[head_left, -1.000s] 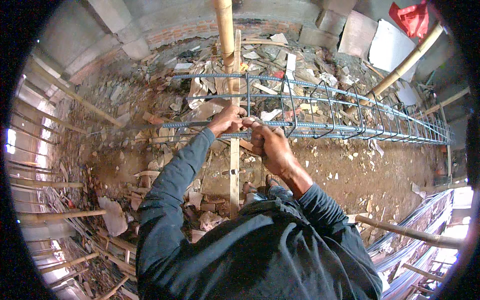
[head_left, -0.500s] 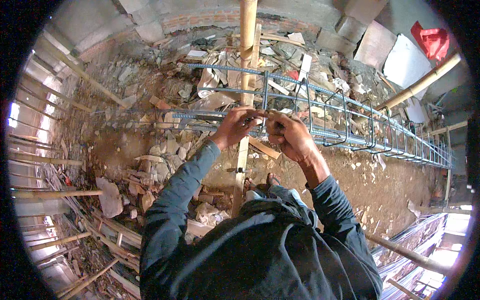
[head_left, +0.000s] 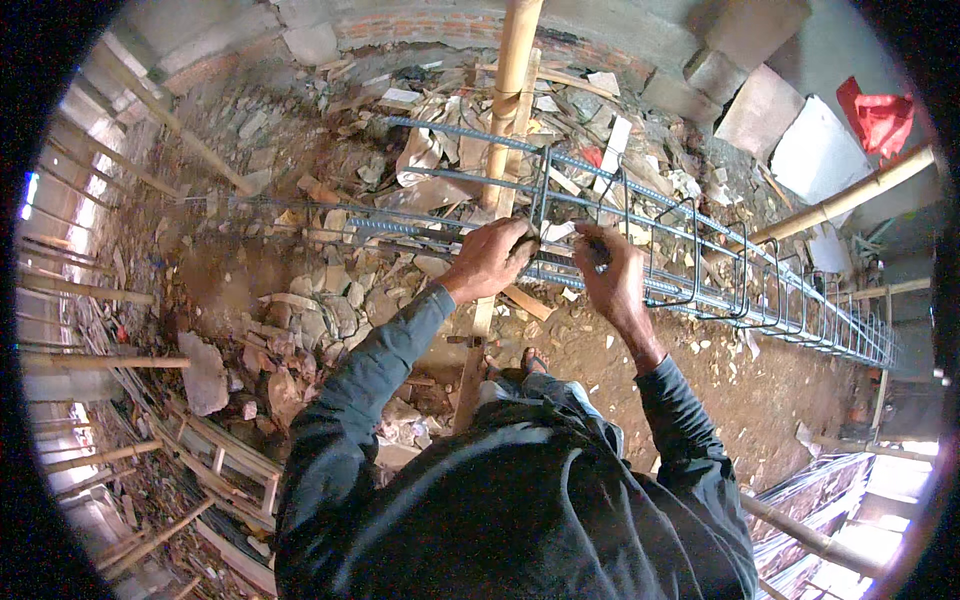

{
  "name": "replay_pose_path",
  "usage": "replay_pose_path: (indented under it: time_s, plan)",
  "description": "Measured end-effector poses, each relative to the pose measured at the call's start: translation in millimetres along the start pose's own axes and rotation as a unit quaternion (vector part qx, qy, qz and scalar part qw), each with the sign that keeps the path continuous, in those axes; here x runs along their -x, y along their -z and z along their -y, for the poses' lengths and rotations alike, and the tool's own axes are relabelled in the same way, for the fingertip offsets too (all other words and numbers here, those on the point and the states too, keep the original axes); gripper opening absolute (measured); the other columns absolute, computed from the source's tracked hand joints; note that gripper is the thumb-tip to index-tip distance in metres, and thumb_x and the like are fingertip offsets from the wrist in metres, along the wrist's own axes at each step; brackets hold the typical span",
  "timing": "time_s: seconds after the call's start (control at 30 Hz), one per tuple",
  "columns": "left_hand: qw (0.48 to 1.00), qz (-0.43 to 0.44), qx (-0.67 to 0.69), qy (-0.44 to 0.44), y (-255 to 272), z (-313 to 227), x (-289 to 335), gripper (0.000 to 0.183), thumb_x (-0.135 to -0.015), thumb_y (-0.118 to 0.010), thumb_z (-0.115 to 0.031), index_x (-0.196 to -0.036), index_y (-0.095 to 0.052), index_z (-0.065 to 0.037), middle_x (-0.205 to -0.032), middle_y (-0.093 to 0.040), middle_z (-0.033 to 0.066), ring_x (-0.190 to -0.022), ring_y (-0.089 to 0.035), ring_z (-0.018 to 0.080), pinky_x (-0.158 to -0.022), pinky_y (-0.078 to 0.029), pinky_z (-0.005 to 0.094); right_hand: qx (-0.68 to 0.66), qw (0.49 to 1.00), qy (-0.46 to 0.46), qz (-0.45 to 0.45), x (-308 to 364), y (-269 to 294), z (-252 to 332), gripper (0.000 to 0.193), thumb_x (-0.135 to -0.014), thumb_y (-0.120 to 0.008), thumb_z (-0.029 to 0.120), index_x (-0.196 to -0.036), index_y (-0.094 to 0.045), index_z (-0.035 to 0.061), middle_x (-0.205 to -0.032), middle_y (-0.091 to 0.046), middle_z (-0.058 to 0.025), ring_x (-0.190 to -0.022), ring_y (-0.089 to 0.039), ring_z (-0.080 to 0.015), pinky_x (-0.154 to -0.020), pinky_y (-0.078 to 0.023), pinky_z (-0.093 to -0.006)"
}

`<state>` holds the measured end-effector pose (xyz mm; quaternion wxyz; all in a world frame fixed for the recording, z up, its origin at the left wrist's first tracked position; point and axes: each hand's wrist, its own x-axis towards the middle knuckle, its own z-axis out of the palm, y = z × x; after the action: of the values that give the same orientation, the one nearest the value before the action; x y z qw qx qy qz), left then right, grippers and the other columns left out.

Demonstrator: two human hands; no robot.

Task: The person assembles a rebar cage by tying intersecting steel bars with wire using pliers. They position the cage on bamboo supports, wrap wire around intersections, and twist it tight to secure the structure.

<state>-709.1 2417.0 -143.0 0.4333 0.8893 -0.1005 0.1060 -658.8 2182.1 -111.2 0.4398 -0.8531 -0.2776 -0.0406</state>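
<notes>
A long cage of ribbed steel rebar (head_left: pixel 460 131) with square stirrups runs across in front of me, toward the far right. My left hand (head_left: pixel 490 262) is at the cage's near bars, fingers curled together just beneath the end stirrup (head_left: pixel 541 190). Whatever it pinches is too small to tell. A little to the right, my right hand (head_left: pixel 612 272) is raised over the same bars, its fingers curled in. Something dark shows within its grasp, but its kind is unclear. A gap separates the two hands.
An upright bamboo pole (head_left: pixel 512 80) and a timber strip (head_left: pixel 470 385) cross behind and under the cage. Rubble and broken boards litter the dirt floor. Slanting bamboo (head_left: pixel 845 195) stands at right, near a red sheet (head_left: pixel 880 118) and a pale panel (head_left: pixel 815 145).
My hands, which were together at the end stirrup, have come apart. The right has moved right and the left slightly lower. The view has shifted a little.
</notes>
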Motion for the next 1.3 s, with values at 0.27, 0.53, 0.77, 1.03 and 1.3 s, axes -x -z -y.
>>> replay_pose_path:
  time_s: [0.27,0.53,0.77,1.03,1.3]
  plan:
    - [0.998,0.028,0.0,0.057,7,-8,-7,0.026,-0.097,-0.069,-0.024,-0.11,-0.07,-0.001,-0.096,-0.072,0.0218,-0.088,-0.069,0.0424,-0.079,-0.053,0.049,0.194,0.9,0.371,0.123,2,-15,-34,0.037,-0.076,-0.073,0.018,-0.112,-0.074,0.0096,-0.115,-0.065,-0.006,-0.102,-0.063,-0.0263,-0.078,-0.054,-0.039]
    - [0.995,-0.031,0.093,0.01,2,-6,-14,0.018,-0.08,-0.073,0.0,-0.098,-0.071,0.003,-0.09,-0.073,0.0237,-0.087,-0.072,0.0432,-0.076,-0.056,0.0476,0.285,0.804,0.51,0.107,-30,-2,-11,0.044,-0.077,-0.072,0.019,-0.121,-0.073,0.013,-0.124,-0.066,-0.0039,-0.113,-0.063,-0.0237,-0.096,-0.05,-0.0432]
    - [0.991,-0.121,0.05,-0.03,-3,9,-10,0.031,-0.083,-0.065,0.0,-0.112,-0.056,0.004,-0.087,-0.069,0.0279,-0.089,-0.068,0.0493,-0.077,-0.051,0.0543,0.281,0.823,0.48,0.116,-42,-6,-5,0.034,-0.081,-0.075,0.017,-0.113,-0.07,0.0077,-0.111,-0.067,-0.0074,-0.098,-0.066,-0.0251,-0.086,-0.053,-0.0402]
    - [0.996,-0.066,0.064,0.0,-7,23,-12,0.034,-0.092,-0.057,0.0,-0.121,-0.04,0.003,-0.102,-0.055,0.0252,-0.096,-0.061,0.0488,-0.084,-0.047,0.0579,0.336,0.852,0.373,0.147,-30,-13,16,0.015,-0.086,-0.076,0.019,-0.097,-0.073,0.0094,-0.088,-0.059,-0.0059,-0.082,-0.062,-0.0255,-0.072,-0.05,-0.0399]
    - [0.992,-0.079,0.097,-0.008,-9,29,-14,0.032,-0.094,-0.059,-0.001,-0.119,-0.039,-0.001,-0.088,-0.057,0.0168,-0.079,-0.064,0.0377,-0.072,-0.051,0.0497,0.199,0.978,-0.028,0.057,-2,-48,30,0.03,-0.094,-0.074,0.03,-0.089,-0.073,0.0004,-0.078,-0.072,-0.0197,-0.067,-0.069,-0.0362,-0.066,-0.054,-0.0443]
